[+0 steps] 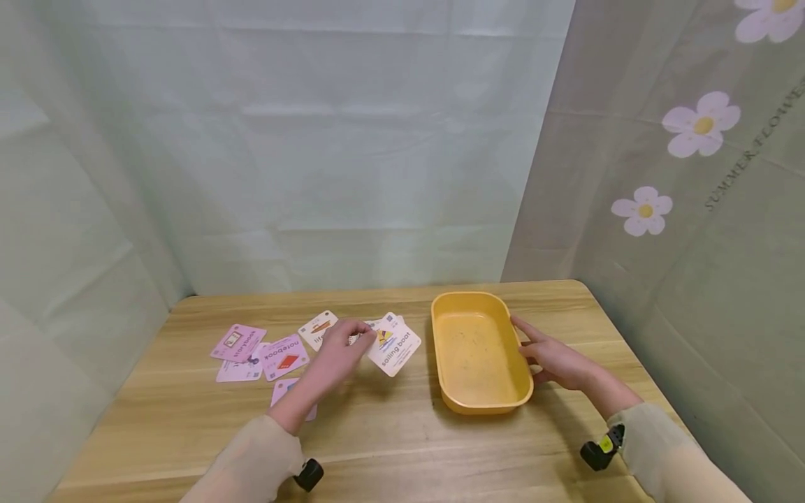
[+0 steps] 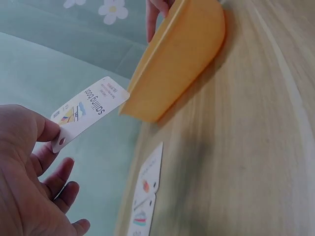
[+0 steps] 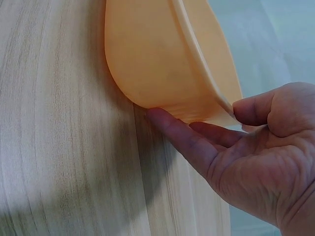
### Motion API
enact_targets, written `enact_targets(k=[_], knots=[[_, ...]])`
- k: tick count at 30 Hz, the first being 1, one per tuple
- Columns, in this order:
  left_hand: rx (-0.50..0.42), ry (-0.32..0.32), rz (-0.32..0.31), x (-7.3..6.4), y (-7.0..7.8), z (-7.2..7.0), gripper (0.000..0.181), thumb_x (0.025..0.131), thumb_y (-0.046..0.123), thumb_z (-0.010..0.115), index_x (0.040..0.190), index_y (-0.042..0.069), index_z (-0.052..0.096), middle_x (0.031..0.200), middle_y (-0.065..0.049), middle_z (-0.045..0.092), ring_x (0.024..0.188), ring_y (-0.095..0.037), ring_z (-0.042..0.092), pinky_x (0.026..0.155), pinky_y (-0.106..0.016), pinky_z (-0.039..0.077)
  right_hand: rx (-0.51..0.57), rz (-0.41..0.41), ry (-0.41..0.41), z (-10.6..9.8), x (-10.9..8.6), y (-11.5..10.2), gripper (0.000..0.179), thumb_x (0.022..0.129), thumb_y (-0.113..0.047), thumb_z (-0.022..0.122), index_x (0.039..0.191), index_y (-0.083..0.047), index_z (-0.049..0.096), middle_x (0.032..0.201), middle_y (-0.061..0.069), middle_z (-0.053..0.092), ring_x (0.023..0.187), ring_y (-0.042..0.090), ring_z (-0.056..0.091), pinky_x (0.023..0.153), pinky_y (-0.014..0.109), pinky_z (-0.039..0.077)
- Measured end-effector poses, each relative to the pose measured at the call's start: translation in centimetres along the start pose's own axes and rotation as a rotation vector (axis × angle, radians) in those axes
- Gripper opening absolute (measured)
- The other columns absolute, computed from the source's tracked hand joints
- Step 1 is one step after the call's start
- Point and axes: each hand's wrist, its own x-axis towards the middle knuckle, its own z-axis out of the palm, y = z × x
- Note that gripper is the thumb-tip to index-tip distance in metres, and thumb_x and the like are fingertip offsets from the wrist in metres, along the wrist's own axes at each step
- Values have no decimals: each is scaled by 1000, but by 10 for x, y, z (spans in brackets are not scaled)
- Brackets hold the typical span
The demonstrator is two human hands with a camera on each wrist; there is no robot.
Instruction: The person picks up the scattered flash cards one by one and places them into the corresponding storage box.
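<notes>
My left hand (image 1: 342,349) pinches a white picture card (image 1: 397,349) by its holed corner between thumb and finger. It reads "sailing boat" and shows a small boat; in the left wrist view the card (image 2: 93,105) is raised above the tabletop. More white cards (image 2: 147,182) lie below it, partly covered from the head view. To the right, my right hand (image 1: 562,362) holds the side of a yellow tray (image 1: 437,349). Its thumb (image 3: 251,109) is at the rim, and the other fingers lie along the outer wall. The tray's inside holds nothing.
Left of the left hand lie pink cards, one marked "notebook" (image 1: 284,358) and another behind it (image 1: 239,342). A boat card (image 1: 317,327) is beside that hand, and the left forearm partly covers one more. Cloth hangs behind the wooden table (image 1: 390,447).
</notes>
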Motion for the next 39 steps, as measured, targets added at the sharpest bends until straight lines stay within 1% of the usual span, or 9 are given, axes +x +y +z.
enact_targets(k=[4, 7, 10, 15, 21, 27, 31, 34, 39], knots=[[-2, 3, 17, 3, 7, 5, 17, 99, 26, 65, 102, 11, 71, 116, -9, 61, 111, -26, 50, 94, -43, 39, 6, 1, -1, 0, 0, 1, 73, 107, -9, 41, 166, -21, 0, 160, 37, 18, 138, 49, 43, 90, 55, 56], [2, 10, 36, 5, 10, 8, 15, 98, 24, 66, 101, 11, 72, 110, -8, 62, 105, -26, 51, 91, -42, 39, 7, -3, -4, -1, 0, 2, 73, 107, -9, 40, 166, -21, -1, 160, 38, 19, 136, 48, 45, 89, 54, 57], [-12, 19, 46, 8, 12, 12, 15, 98, 23, 67, 100, 9, 73, 109, -9, 63, 107, -28, 54, 94, -43, 41, 9, -4, -2, -1, 0, 3, 73, 107, -9, 40, 166, -21, -1, 160, 38, 19, 135, 47, 47, 89, 54, 57], [-42, 24, 32, 11, 17, 20, 17, 97, 25, 67, 101, 9, 74, 111, -10, 64, 112, -32, 55, 98, -45, 42, 8, -3, 1, -2, 0, 4, 74, 106, -9, 41, 166, -21, -1, 160, 38, 19, 135, 47, 47, 89, 55, 57], [-64, 22, 53, 16, 24, 28, 17, 97, 25, 68, 99, 9, 74, 109, -9, 65, 110, -29, 57, 97, -45, 44, 14, -10, -14, -4, 1, 4, 76, 106, -9, 42, 165, -23, -3, 161, 38, 17, 136, 47, 46, 90, 55, 57], [-79, -4, 67, 20, 34, 32, 17, 98, 27, 66, 101, 12, 75, 110, -5, 66, 107, -23, 57, 93, -43, 46, 18, 13, 0, -4, 3, 2, 75, 105, -8, 41, 166, -25, 0, 162, 35, 17, 132, 43, 51, 88, 54, 57], [-68, -18, 81, 23, 40, 35, 18, 98, 28, 65, 102, 13, 74, 111, -4, 66, 106, -22, 57, 91, -42, 46, 19, 20, 7, -3, 5, 1, 75, 105, -7, 40, 166, -27, 1, 162, 34, 18, 131, 43, 52, 87, 54, 58], [-50, -25, 91, 25, 46, 36, 18, 98, 28, 65, 101, 13, 74, 110, -4, 65, 106, -24, 57, 93, -43, 46, 27, 28, 15, -2, 6, 1, 76, 105, -7, 41, 166, -28, 2, 162, 33, 21, 132, 43, 51, 88, 54, 57], [-14, -42, 99, 31, 54, 41, 18, 98, 31, 65, 99, 15, 73, 109, -4, 65, 105, -26, 58, 91, -44, 47, 11, 29, 10, -2, 7, 2, 75, 105, -8, 41, 166, -27, 1, 161, 34, 21, 134, 44, 49, 89, 56, 57]])
